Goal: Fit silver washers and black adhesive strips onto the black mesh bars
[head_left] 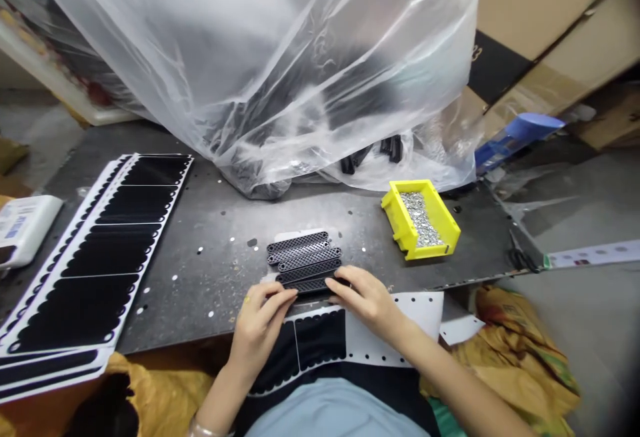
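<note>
Several black perforated plastic bars (305, 252) with rounded, holed ends lie side by side near the table's front edge. At the nearest black bar (311, 285), my left hand (263, 314) pinches the left end between thumb and fingertips. My right hand (367, 297) has its fingers closed on the right end of that same bar. Below my hands, a white sheet (380, 330) with die-cut black panels (320, 337) hangs over the edge onto my lap. Whether my fingers also hold something small is hidden.
A yellow bin (445, 224) of small shiny metal pieces (423, 220) stands to the right. Stacked black-and-white sheets (125, 224) lie at the left. Plastic-wrapped goods (300, 77) rise behind. Scissors (520, 254) lie by the right edge; a yellow sack (515, 350) sits below.
</note>
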A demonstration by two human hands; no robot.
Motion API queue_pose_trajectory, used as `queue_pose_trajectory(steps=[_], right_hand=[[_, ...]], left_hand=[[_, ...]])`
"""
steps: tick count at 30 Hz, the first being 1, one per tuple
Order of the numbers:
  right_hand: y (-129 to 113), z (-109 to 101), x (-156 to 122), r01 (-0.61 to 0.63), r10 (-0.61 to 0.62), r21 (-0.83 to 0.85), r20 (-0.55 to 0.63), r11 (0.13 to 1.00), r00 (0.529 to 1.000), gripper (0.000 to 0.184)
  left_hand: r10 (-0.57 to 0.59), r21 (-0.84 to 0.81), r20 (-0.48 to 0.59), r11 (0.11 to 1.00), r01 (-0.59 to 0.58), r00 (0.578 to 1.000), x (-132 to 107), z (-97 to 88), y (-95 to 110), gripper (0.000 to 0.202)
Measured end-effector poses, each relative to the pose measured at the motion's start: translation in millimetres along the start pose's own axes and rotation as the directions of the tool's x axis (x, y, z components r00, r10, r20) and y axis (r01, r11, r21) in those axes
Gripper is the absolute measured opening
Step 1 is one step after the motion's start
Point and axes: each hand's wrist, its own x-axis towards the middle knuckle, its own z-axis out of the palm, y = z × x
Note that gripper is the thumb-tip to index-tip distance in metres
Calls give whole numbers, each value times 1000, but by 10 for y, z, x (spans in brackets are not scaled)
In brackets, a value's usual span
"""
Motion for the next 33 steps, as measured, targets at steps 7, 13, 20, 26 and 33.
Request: queue_pose_trajectory(steps=[7, 13, 20, 26, 33], right_hand=[[1044, -898, 18, -443, 437, -110, -76, 890, 896, 13], [1773, -838, -56, -571, 673, -358, 360, 739, 646, 24], [1768, -787, -7, -597, 651, -262, 362, 758, 668, 20], [1730, -1094, 66, -620, 644, -184, 125, 763, 755, 17], [604, -508, 692, -351, 297, 202, 254, 914, 920, 24]], left_hand=[[-32, 313, 160, 950, -20, 987, 277, 200, 17, 79], [-160, 331, 352, 943, 38, 922, 575, 226, -102, 108], [-143, 328, 437, 944, -9, 888, 751, 256, 0, 110], [-52, 251, 591, 960, -122, 805, 976, 441, 102, 59], [-237, 265, 421, 955, 131, 875, 658, 106, -101, 135]])
